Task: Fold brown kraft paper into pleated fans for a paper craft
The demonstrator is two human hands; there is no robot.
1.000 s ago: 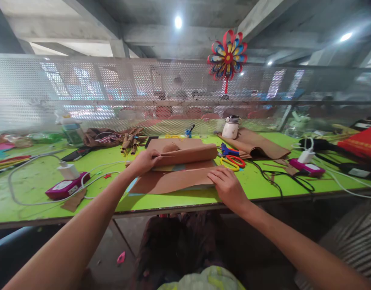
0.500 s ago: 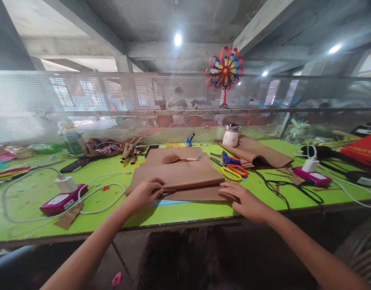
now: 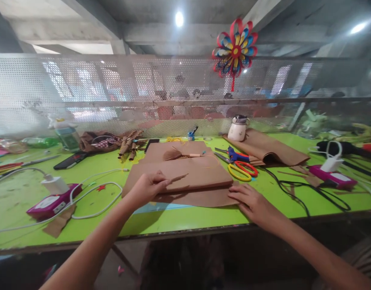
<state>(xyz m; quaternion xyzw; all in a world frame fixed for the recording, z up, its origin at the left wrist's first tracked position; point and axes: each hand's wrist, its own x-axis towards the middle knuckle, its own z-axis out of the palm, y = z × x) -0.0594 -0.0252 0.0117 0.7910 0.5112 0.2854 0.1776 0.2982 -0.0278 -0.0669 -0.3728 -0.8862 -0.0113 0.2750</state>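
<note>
A stack of brown paper sheets [image 3: 200,177] lies flat on the green table [image 3: 185,217] in front of me. My left hand [image 3: 146,188] rests on the stack's near left corner, fingers pinched on a thin brown paper strip [image 3: 178,177] that points right. My right hand [image 3: 253,203] lies open, fingers spread, pressing the near right corner of the lowest sheet. A small brown paper broom [image 3: 181,154] lies on the far part of the stack.
Yellow-and-red scissors [image 3: 242,169] and blue scissors [image 3: 234,154] lie right of the stack, then folded brown paper [image 3: 270,150] and a white pot [image 3: 237,129]. Pink devices with white chargers and cables sit at left [image 3: 52,201] and right [image 3: 332,175]. A mesh screen backs the table.
The rolled-up upper sheet has been laid flat on the stack. My left hand came from the far left edge to the near corner and now pinches a thin strip. My right hand stays at the near right corner.
</note>
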